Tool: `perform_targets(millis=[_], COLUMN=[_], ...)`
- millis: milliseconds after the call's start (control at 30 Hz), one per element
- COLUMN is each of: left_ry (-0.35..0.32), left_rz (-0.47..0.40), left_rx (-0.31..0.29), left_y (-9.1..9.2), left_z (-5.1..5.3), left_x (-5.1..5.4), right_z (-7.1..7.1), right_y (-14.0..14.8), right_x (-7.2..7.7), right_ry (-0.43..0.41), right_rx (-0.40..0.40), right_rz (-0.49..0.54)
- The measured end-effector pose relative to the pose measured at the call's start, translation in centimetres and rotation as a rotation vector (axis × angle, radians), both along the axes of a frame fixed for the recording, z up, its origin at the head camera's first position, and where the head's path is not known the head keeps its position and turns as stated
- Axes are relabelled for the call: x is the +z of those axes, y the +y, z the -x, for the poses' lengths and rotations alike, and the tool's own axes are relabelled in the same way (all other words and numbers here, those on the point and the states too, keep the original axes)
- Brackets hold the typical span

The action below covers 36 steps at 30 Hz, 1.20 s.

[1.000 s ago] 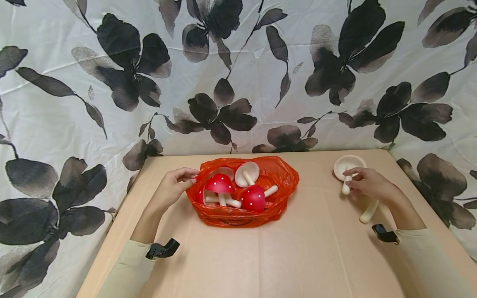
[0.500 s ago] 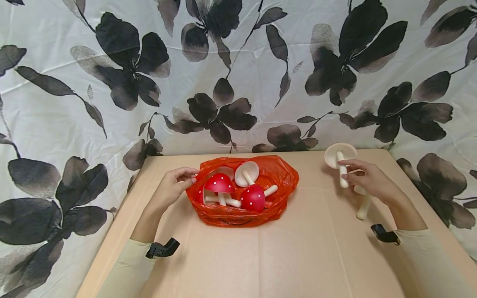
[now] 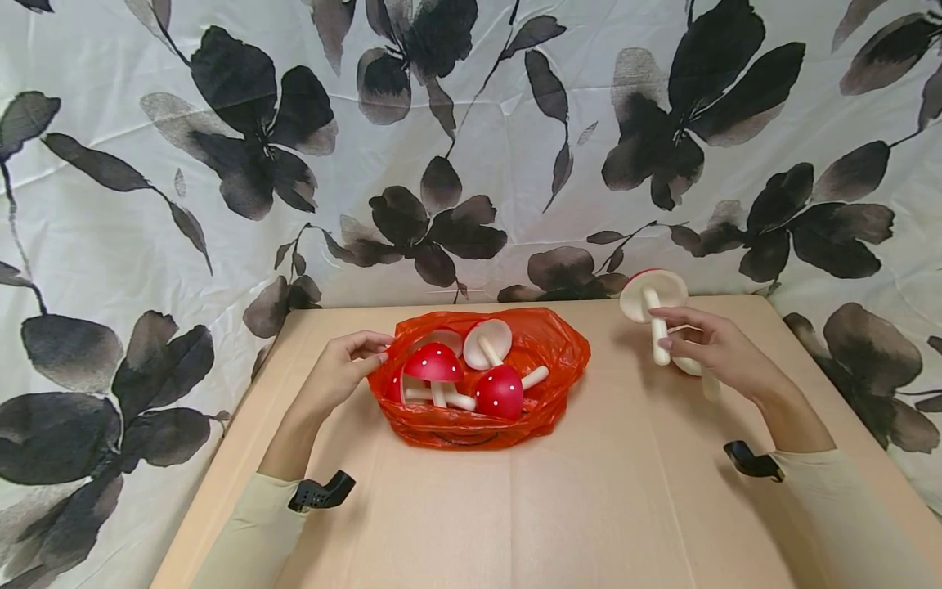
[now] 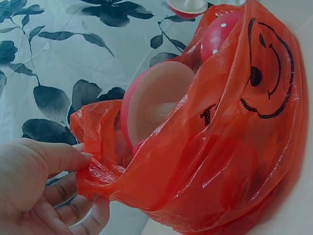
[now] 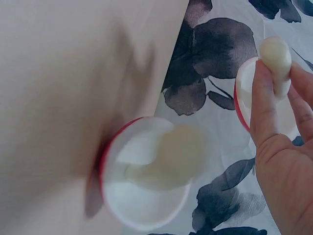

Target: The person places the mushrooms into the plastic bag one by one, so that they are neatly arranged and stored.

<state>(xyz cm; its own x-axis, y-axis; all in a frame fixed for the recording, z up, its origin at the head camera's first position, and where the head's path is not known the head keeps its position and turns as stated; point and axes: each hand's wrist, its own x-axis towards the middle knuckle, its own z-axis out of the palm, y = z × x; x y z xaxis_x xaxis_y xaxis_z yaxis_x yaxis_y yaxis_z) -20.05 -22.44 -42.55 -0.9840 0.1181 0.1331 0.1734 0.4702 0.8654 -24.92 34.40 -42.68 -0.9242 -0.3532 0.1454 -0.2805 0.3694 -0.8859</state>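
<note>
An orange-red plastic bag point(image 3: 427, 429) sits open on the table, with several red-capped, white-dotted toy mushrooms point(image 3: 500, 394) inside. My left hand point(image 3: 334, 376) pinches the bag's left edge between thumb and fingers; the left wrist view shows the gathered plastic point(image 4: 98, 176) there. At the table's far right, my right hand point(image 3: 724, 348) holds a toy mushroom point(image 3: 653, 293) by its pale stem, raised, its white underside facing me. A second toy mushroom point(image 5: 146, 210) is on the table below that hand, its stem blurred in the right wrist view and its cap mostly hidden in the head view.
The light wooden table point(image 3: 559, 515) ends at the back against a white cloth point(image 3: 545, 164) with dark flowers. More of this cloth hangs on both sides. A smiley print point(image 4: 269, 68) marks the bag's front. A black wrist camera point(image 3: 321, 492) sits on the left wrist.
My right hand has lifted its mushroom and carried it leftward. The second mushroom under that hand has shifted, its stem now farther back. The left hand and the bag stay put.
</note>
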Motion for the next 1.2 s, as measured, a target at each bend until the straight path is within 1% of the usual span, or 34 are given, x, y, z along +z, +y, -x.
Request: perform_targets(millis=[133,233,500,600,700,800,1000,1200], left_ry=[-0.009,-0.012,-0.012,-0.008,-0.001,0.001,0.001,0.006], left_rz=[-0.007,-0.011,-0.015,-0.018,-0.019,-0.022,-0.018,-0.002], left_rx=[0.002,-0.001,-0.001,-0.001,-0.009,-0.012,-0.011,-0.001], left_y=[0.1,0.1,0.1,0.1,0.2,0.3,0.2,0.2], left_z=[-0.1,-0.1,-0.1,-0.1,-0.1,-0.2,-0.1,-0.3], left_x=[0.1,0.1,0.0,0.0,0.1,0.2,0.0,0.1], right_z=[0.1,0.2,0.6,0.6,0.5,0.4,0.4,0.6], right_y=[-0.4,-0.6,-1.2,-1.5,-1.9,-2.3,-3.1,-3.7], right_x=[0.1,0.2,0.3,0.4,0.6,0.8,1.0,1.5], right_ry=[0.024,0.042,0.042,0.051,0.043,0.020,0.000,-0.022], right_rx=[0.016,0.049,0.082,0.102,0.125,0.122,0.080,0.075], right_rz=[0.014,0.031,0.066,0.079,0.075,0.062,0.018,-0.008])
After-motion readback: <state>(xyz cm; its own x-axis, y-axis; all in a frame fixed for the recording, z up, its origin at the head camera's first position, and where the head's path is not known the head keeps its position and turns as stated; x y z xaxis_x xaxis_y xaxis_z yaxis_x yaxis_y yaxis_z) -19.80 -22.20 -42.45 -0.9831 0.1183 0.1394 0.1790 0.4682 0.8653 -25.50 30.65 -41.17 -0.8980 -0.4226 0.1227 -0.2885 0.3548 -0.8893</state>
